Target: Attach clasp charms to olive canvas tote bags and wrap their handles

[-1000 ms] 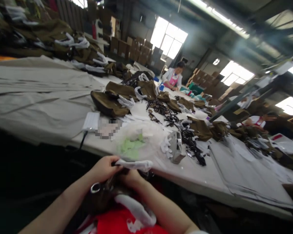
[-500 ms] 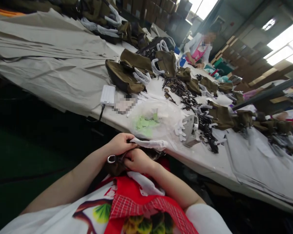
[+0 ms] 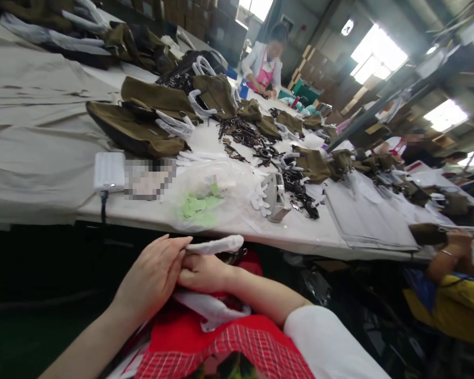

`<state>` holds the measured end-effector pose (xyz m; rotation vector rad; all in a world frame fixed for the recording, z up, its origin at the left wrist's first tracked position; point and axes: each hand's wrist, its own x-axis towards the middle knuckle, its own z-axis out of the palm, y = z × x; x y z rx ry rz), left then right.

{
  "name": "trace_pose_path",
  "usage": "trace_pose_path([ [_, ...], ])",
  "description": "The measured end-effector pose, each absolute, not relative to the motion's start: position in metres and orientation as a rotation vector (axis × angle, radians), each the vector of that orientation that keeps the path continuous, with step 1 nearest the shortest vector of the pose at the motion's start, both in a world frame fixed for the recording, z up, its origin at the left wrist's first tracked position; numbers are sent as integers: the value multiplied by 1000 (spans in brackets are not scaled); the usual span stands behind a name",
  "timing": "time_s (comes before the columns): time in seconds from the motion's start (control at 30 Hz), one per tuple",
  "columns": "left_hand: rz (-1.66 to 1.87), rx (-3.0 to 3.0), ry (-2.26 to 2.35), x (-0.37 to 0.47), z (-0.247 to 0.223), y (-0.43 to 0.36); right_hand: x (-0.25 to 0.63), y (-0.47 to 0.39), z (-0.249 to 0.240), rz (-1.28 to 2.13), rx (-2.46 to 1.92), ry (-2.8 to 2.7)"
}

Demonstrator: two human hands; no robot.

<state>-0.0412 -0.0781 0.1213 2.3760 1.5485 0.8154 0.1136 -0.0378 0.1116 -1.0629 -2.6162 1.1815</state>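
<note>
A handbag with white-wrapped handles is at my lap, its body mostly hidden behind my hands. One white handle [image 3: 217, 246] sticks out to the right above my fingers, and another white-wrapped strap [image 3: 211, 310] hangs below them against the red apron [image 3: 181, 334]. My left hand [image 3: 152, 273] lies over the bag with its fingers stretched out side by side, the tips touching the base of the upper handle and my right hand. Closed around part of the bag is my right hand [image 3: 203, 272]; what its fingertips pinch is covered.
On the table [image 3: 142, 213] in front stand a white power bank [image 3: 109, 172], a clear plastic bag [image 3: 199, 202] with green tags and a metal holder [image 3: 275, 197]. Olive bags [image 3: 142, 126] and dark metal hardware [image 3: 243, 131] lie beyond. Co-workers [image 3: 264, 68] are behind and at the right.
My left hand has gone from pinching beside the handle to lying across with fingers straighter. The metal ring on the bag is now hidden. My view has turned right.
</note>
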Motion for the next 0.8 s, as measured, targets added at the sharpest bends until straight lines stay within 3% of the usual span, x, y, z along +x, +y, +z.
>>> trace_pose_path([
  [0.1,774,2468,1555,-46,102,-73,134,-36,123,1617,-1107,-2125],
  [0.23,771,2645,1482,-43,102,-76,145,-30,133,1820,-1185,-1835],
  [0.3,755,2702,1475,-38,104,-76,144,-30,137,1713,-1225,-1935],
  [0.4,707,2815,1426,-32,102,-73,144,-40,148,1211,-1291,-2227],
  [0.5,696,2885,1341,-33,101,-72,149,-54,164,627,-1073,-2467],
  [0.6,812,2826,1379,-39,104,-79,160,-53,167,330,-926,-2477],
  [0.7,954,2813,1435,-44,102,-86,169,-34,140,476,-1020,-2463],
  [0.8,979,2758,1436,-44,95,-82,170,-17,91,967,-1191,-2496],
])
